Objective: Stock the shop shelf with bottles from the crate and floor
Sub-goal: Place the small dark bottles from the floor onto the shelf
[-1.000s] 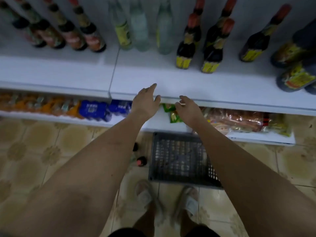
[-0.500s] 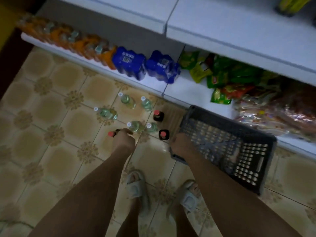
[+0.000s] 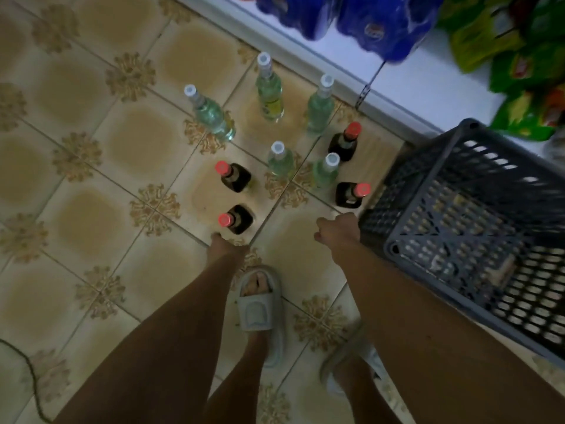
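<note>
Dim, yellowish light is falling over the tiled floor point(image 3: 91, 148), leaving both forearms dark. Motion blur is smearing the grey crate point(image 3: 477, 228) and shelf packets point(image 3: 526, 71); wide-angle distortion is bending the edges.

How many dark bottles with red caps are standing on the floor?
4. One stands left of the clear bottles, one just beyond the left hand, one nearer the shelf, one beside the crate. None seems hidden.

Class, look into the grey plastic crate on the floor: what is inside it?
No bottles show inside the grey crate; floor tiles appear through its perforated base. The right forearm covers the near left corner, and the frame edge cuts off its far right part.
</note>
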